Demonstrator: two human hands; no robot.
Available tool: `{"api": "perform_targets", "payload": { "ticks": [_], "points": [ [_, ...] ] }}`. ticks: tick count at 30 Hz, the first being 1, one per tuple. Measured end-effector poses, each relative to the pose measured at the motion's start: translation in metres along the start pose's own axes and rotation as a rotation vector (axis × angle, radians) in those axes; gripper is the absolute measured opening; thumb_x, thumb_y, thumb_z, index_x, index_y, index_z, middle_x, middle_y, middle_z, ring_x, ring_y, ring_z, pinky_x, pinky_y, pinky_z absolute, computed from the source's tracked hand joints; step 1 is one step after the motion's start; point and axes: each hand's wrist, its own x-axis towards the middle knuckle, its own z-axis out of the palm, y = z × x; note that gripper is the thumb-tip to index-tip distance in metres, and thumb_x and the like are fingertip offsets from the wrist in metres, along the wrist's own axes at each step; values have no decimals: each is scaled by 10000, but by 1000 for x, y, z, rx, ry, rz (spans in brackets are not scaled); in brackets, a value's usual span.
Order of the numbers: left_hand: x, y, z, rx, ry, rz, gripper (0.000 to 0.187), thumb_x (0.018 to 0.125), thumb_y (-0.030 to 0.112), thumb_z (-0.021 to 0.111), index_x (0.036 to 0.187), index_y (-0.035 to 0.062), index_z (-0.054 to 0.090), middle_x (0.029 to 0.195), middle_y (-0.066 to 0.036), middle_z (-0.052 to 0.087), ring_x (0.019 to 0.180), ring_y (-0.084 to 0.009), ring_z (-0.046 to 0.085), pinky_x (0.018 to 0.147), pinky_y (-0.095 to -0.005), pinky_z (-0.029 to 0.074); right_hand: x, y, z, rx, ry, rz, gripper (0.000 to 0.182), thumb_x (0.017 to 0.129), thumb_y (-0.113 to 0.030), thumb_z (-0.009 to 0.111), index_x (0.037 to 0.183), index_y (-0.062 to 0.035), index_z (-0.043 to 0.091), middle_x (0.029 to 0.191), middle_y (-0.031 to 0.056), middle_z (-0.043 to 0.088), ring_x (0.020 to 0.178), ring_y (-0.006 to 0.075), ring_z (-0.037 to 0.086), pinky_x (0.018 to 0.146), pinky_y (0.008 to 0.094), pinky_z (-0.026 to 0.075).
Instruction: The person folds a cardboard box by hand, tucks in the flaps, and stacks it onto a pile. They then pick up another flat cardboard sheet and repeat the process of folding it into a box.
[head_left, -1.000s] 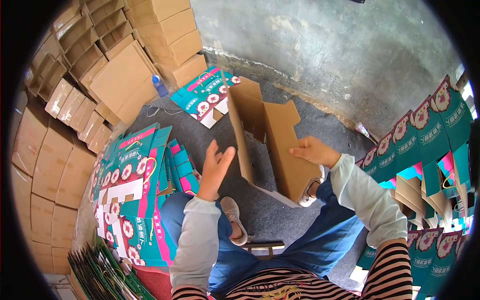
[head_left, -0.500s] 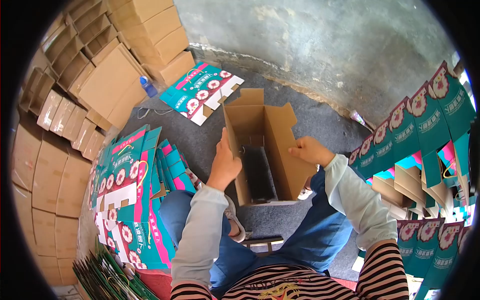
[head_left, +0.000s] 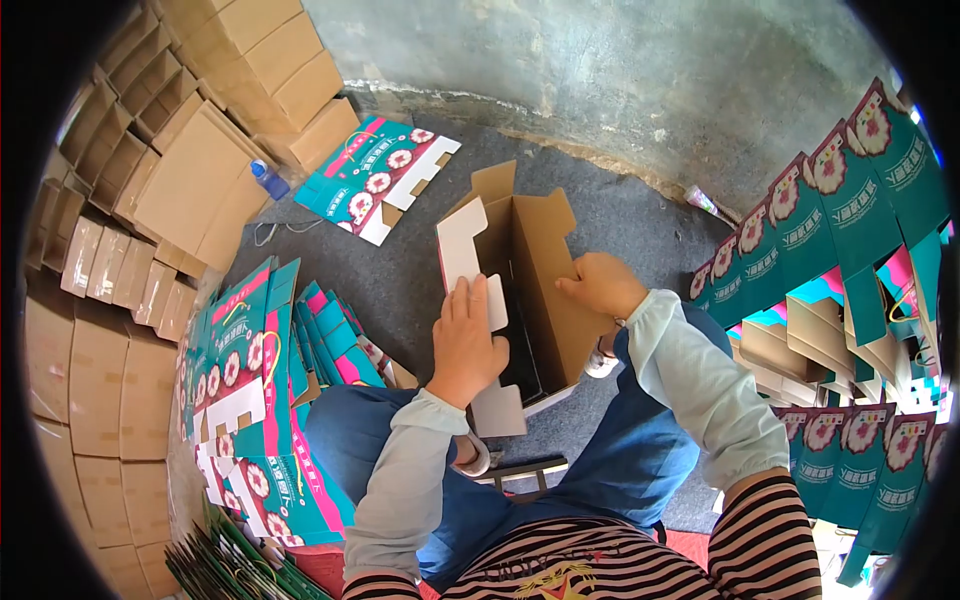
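An open cardboard box [head_left: 555, 250] stands upright between my knees, its brown inner walls showing. My left hand [head_left: 466, 340] lies with its fingers stretched out on the white tabbed flap [head_left: 461, 240], which is folded over the box's left side. My right hand [head_left: 603, 285] grips the upper edge of the right wall, thumb inside and fingers curled. The inside of the box is dark towards its lower end.
Flat printed cartons [head_left: 235, 350] are stacked at my left, and another flat carton [head_left: 370, 175] lies ahead. A blue bottle [head_left: 269, 180] stands near brown boxes [head_left: 100, 390]. Rows of green cartons [head_left: 850, 200] stand at the right.
The left side's white flap has folded inward under my left hand, which moved from the outer wall onto it. The view has shifted slightly. My right hand still holds the right wall.
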Motion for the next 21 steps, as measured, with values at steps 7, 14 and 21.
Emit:
{"api": "perform_targets", "payload": {
  "ticks": [7, 14, 21],
  "points": [
    [7, 19, 0, 157, -93, -68, 801, 671, 166, 600, 1389, 8, 281, 1349, -277, 347, 1206, -417, 379, 934, -492, 386, -37, -22, 4, -436, 671, -326, 306, 739, -270, 667, 908, -36, 563, 1058, 121, 558, 970, 304, 582, 756, 380, 503],
    [6, 24, 4, 179, -129, -56, 803, 669, 192, 607, 1383, 7, 291, 1356, -267, 340, 1217, -412, 365, 910, -501, 393, -75, -26, 8, 38, -279, -760, 181, 897, -214, 503, 900, -47, 572, 857, 134, 590, 850, 293, 606, 754, 400, 491],
    [10, 22, 6, 192, -155, -67, 821, 658, 230, 619, 1386, 20, 303, 1358, -267, 334, 1214, -423, 352, 893, -509, 393, -95, -22, -12, 256, -688, -897, 396, 844, -435, 597, 967, -62, 651, 892, 116, 647, 804, 300, 594, 744, 386, 443]
  ]
}}
